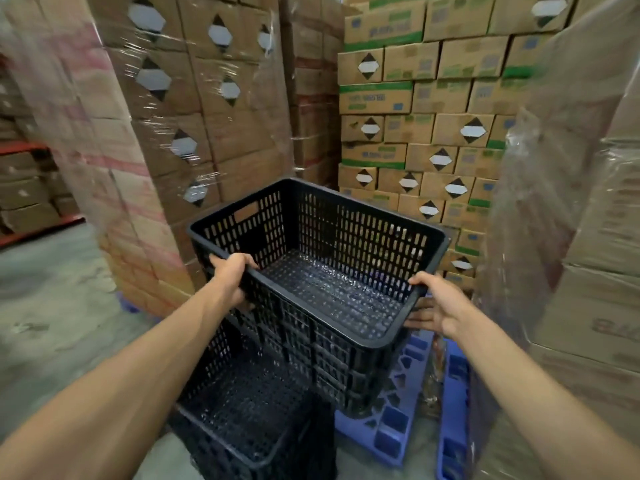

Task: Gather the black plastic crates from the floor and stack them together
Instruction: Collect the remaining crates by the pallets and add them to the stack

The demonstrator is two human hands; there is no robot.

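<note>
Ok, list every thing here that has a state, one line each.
upper crate: empty, lifted, tilted, held at its near rim.
lower crate: empty, upright, below the held one.
left hand: grip closed on the upper crate's rim.
right hand: grip closed on the rim's near right corner.
blue pallet: flat on the floor.
carton stacks: piled high, some shrink-wrapped.

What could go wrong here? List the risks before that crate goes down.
1. The held crate is tilted and offset from the lower crate, so it may jam rather than nest.
2. Left hand and right hand fingers wrap the rim and could get pinched.
3. The blue pallet underfoot is a trip hazard.
</note>
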